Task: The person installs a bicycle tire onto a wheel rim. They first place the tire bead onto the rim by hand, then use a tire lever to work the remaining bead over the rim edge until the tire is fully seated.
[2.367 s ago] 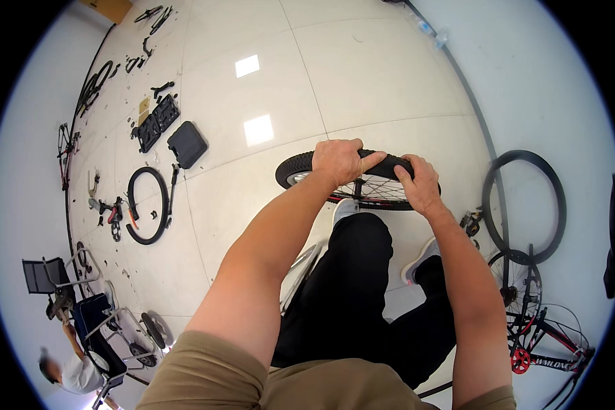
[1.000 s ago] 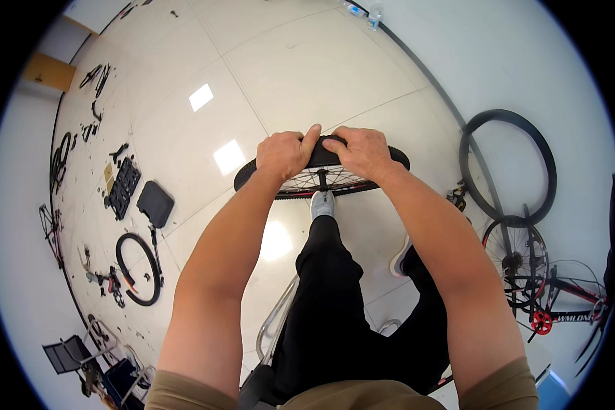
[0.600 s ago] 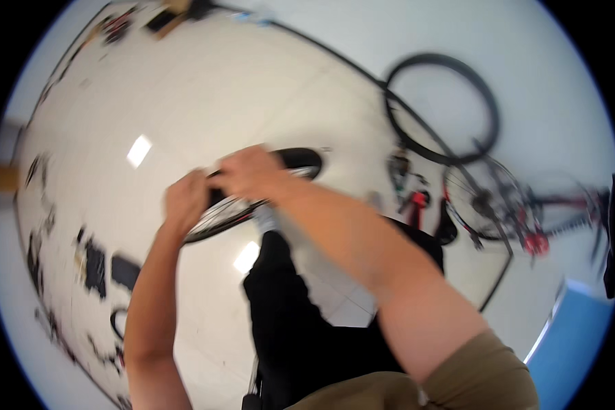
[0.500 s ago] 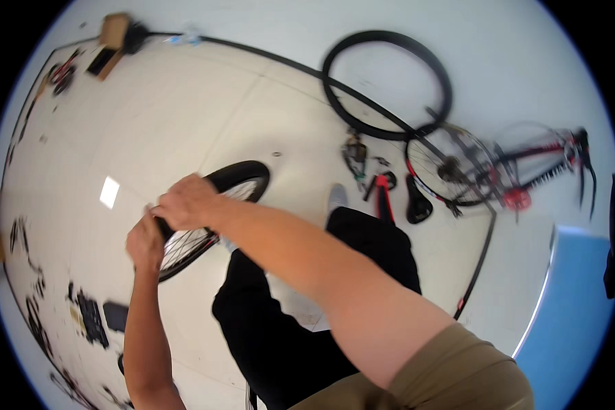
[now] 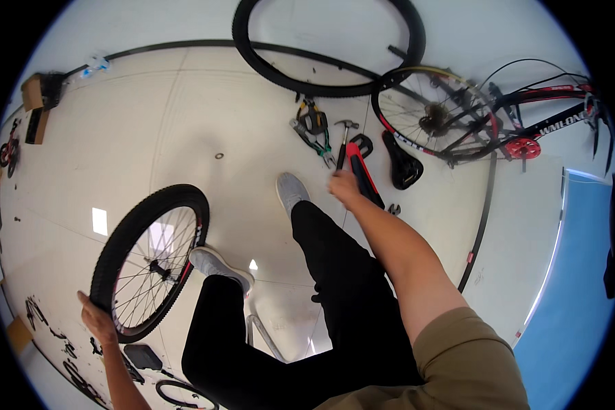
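A bicycle wheel with a black knobby tire [image 5: 111,263] stands tilted on the floor at the left, beside my left shoe. My left hand [image 5: 100,322] grips the tire at its lower left edge. My right hand [image 5: 344,188], slightly blurred, is closed at the handle end of a hammer [image 5: 343,142], whose head points away from me. Just right of that hand lies a long red and black piece [image 5: 364,175]. Pliers with green handles [image 5: 313,145], a pedal [image 5: 363,145] and a black saddle [image 5: 403,164] lie around it.
A loose tire [image 5: 328,89] leans at the far wall. Right of it rests a black and red bicycle frame [image 5: 509,137] with a wheel. A small ring [image 5: 219,156] lies mid-floor. Cardboard boxes [image 5: 34,113] sit far left; a dark pad [image 5: 142,357] lies near my left forearm.
My right hand has left the tire and moved right to the hammer. The left hand has slid lower on the tire, and the wheel now shows more of its side. My view has shifted.
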Available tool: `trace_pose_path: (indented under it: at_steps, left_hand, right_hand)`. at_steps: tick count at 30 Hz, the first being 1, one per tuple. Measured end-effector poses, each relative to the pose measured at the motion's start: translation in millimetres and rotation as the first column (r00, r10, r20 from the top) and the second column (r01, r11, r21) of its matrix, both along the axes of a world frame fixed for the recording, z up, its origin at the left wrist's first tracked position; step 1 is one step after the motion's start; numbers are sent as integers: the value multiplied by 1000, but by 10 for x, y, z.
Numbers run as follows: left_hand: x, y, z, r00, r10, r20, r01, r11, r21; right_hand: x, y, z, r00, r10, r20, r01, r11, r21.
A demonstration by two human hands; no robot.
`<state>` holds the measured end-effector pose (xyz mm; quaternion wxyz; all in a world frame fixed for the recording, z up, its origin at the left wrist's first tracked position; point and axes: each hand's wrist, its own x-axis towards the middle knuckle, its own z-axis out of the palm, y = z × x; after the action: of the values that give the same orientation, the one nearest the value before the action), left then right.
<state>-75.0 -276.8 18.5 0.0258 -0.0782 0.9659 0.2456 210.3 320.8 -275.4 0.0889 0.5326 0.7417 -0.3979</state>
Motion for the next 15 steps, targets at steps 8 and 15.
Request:
trace_pose_path:
  at_steps: [8,15]
  left_hand:
    - [-159,-209,-6,988,149,48,-152,986,69]
    - [36,-958,103,997,52,-48,-59,987,-152]
  right_hand:
    - [1660,160,-671,959,85,271,-141,970,196]
    - [-676,505,-783,951,291,-103,-228,887,401]
